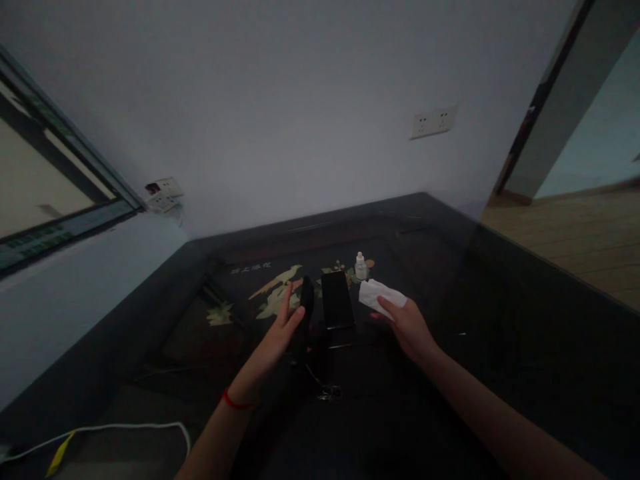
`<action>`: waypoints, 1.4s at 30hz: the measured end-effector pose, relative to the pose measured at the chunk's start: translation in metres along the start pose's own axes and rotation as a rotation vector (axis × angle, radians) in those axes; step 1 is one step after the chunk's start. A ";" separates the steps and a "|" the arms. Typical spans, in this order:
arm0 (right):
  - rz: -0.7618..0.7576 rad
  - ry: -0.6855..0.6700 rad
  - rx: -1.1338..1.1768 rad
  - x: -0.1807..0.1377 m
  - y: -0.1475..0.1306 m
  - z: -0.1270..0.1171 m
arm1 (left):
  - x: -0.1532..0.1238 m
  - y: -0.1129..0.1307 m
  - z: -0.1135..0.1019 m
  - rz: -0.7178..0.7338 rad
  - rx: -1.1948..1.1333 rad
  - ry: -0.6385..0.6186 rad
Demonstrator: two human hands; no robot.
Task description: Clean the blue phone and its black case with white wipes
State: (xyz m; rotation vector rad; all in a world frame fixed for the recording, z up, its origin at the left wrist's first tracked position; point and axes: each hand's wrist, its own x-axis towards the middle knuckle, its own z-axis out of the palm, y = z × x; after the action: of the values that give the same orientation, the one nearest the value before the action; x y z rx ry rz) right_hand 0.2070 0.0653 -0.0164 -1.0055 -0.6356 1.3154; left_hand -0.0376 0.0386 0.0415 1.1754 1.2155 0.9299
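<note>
My left hand point(283, 327) has its fingers stretched flat against the side of a black case-like object point(305, 320) that stands on edge on the dark table point(475, 320). Just to its right a black phone point(337, 299) lies flat. My right hand point(407, 323) pinches a white tissue point(381, 294) just above the table, right of the phone. A small white dropper bottle point(361, 266) stands upright behind the phone and tissue. A red band circles my left wrist.
The table top carries a pale bird and flower inlay point(275, 288). A small metal clip with a strap point(327, 392) lies near me. A white cable point(125, 428) runs along the front left. Wall sockets point(433, 121) sit behind; a doorway opens at right.
</note>
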 end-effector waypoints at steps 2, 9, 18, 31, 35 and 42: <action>0.003 -0.012 0.010 -0.001 0.001 0.001 | 0.014 -0.002 -0.002 0.082 0.453 0.075; -0.020 -0.018 0.030 0.004 0.004 -0.001 | 0.065 -0.016 0.006 0.033 1.114 0.352; -0.020 -0.007 0.031 0.013 0.011 -0.004 | 0.088 -0.034 0.005 0.029 1.390 0.514; 0.015 -0.005 -0.010 0.015 0.013 -0.009 | 0.090 -0.014 -0.036 0.172 0.981 0.485; 0.025 0.010 0.002 0.017 0.014 -0.011 | 0.084 -0.001 -0.032 0.236 0.702 0.394; -0.012 0.027 0.025 0.020 0.015 -0.014 | 0.074 -0.035 0.043 0.171 0.155 0.142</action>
State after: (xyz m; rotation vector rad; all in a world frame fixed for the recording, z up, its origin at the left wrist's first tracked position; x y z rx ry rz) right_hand 0.2151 0.0807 -0.0390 -0.9966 -0.6027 1.2938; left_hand 0.0131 0.0969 -0.0087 1.3725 1.3354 1.0770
